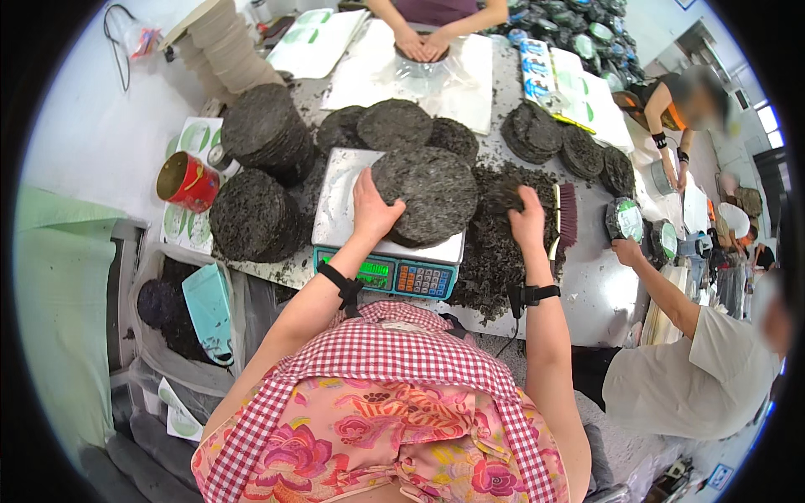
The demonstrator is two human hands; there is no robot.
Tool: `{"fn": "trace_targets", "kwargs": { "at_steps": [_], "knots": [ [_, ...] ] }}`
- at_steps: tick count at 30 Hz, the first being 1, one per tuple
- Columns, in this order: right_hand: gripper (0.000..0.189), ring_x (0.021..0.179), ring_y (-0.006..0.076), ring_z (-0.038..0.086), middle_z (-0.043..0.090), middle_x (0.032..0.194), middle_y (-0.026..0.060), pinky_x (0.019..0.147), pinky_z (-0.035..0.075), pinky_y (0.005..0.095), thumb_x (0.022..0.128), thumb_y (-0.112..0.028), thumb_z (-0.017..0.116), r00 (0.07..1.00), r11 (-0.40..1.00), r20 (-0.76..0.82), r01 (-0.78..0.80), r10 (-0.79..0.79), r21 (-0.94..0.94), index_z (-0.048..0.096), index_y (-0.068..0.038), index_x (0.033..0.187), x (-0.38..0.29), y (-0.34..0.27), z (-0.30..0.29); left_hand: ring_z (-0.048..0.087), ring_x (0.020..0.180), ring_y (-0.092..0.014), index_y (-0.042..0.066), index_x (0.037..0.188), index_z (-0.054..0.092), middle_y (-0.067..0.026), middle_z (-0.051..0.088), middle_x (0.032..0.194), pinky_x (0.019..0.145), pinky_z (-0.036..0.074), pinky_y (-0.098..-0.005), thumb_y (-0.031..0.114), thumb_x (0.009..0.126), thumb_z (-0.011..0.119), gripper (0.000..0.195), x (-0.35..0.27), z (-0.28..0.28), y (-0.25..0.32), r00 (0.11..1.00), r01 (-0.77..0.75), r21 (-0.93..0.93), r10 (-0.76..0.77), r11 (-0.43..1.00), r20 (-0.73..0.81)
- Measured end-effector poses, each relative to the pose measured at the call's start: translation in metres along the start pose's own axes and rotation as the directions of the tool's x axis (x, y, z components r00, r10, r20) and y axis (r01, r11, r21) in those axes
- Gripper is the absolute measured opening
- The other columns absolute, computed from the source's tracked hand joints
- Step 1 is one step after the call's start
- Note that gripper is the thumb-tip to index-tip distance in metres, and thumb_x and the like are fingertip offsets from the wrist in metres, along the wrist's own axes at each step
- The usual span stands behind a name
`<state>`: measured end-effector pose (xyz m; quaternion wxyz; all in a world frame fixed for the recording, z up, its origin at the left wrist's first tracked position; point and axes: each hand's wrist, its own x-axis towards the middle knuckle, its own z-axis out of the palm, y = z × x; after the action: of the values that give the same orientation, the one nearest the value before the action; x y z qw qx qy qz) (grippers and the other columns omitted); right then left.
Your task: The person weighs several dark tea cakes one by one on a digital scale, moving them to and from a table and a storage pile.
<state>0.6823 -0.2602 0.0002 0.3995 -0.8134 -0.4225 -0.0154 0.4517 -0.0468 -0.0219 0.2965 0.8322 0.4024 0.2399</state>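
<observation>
My left hand [375, 207] grips the left edge of a thick, round, dark cake of dried seaweed [427, 195], thumb at the front. The cake is over the steel pan [339, 214] of a digital scale with a lit green display; whether it rests fully on the pan cannot be told. To the right, my right hand [529, 217] holds a blurred clump of loose seaweed [502, 196] above a loose seaweed heap [487, 280] on the table. A brush with dark red bristles [567, 214] lies just beyond that hand.
Stacked seaweed cakes [255, 214] stand at left beside a red can [188, 182]. More cakes [393, 122] lie behind the scale and at right [531, 132]. Opposite, a person's hands [424, 47] press a round mould. A co-worker's hand [627, 253] touches a wrapped cake at right.
</observation>
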Motion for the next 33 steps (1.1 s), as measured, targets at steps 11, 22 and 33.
{"fn": "trace_targets", "kwargs": {
  "at_steps": [11,22,33],
  "knots": [
    [0.047,0.11,0.0329,0.052,0.056,0.116,0.0178,0.096,0.04,0.0358,0.066,0.002,0.062,0.999,0.996,-0.031,-0.026,0.024,-0.087,0.056,0.001,0.112,0.006,-0.004,0.006,0.04,0.12,-0.039,0.001,0.12,0.047,-0.0211,0.046,0.126,0.101,0.033,-0.0442,0.02,0.066,0.072,0.062,0.012,-0.129,-0.079,0.87,-0.149,0.243,0.244,0.959,-0.428],
    [0.063,0.122,0.0348,0.04,0.042,0.132,0.0208,0.103,0.031,0.0408,0.08,-0.032,0.066,0.972,0.946,-0.038,-0.234,0.232,-0.224,0.042,-0.002,0.13,-0.056,0.062,0.051,0.054,0.102,-0.039,-0.004,0.116,0.046,-0.0241,0.058,0.106,0.088,0.044,-0.0417,0.032,0.061,0.081,0.075,-0.03,-0.212,-0.203,0.696,0.528,0.109,-0.356,0.843,-0.623],
    [0.044,0.12,0.0342,0.041,0.046,0.128,0.018,0.101,0.032,0.0417,0.086,-0.022,0.058,0.996,0.991,-0.015,-0.086,0.088,0.104,0.048,-0.003,0.125,-0.054,-0.058,0.087,0.057,0.088,-0.029,0.005,0.092,0.061,-0.009,0.06,0.092,0.076,0.047,-0.0372,-0.004,0.059,0.059,0.034,-0.022,-0.115,0.025,0.771,-0.545,0.124,0.554,0.829,-0.313]
  ]
}}
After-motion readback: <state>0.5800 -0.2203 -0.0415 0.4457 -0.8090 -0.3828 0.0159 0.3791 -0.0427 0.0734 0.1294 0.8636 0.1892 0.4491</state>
